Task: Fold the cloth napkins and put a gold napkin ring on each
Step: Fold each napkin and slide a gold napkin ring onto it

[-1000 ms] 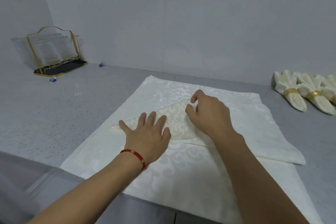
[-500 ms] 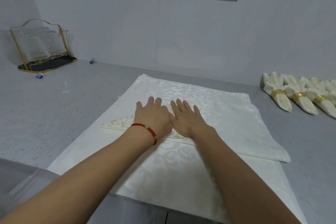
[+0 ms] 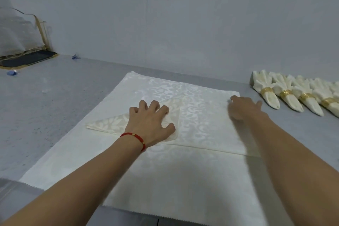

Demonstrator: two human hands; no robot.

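The cloth napkin (image 3: 205, 113) lies flat on the table (image 3: 55, 108), left of the row of ringed napkins (image 3: 293, 97); the left hand (image 3: 152, 124) presses its folded left flap, grip released, fingers spread; the right hand (image 3: 244, 108) is at the napkin's right corner, blurred, so its grip cannot be determined. Keep the flap pinned; fold the right corner across to match; align edges before creasing.

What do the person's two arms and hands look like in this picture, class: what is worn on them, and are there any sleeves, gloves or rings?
Both forearms are bare, with no sleeves in view, and both hands are ungloved. The left hand has a thin red cord bracelet with small gold beads at the wrist. The right hand and its wrist show nothing worn, though that hand is slightly blurred. No rings are visible on any finger.
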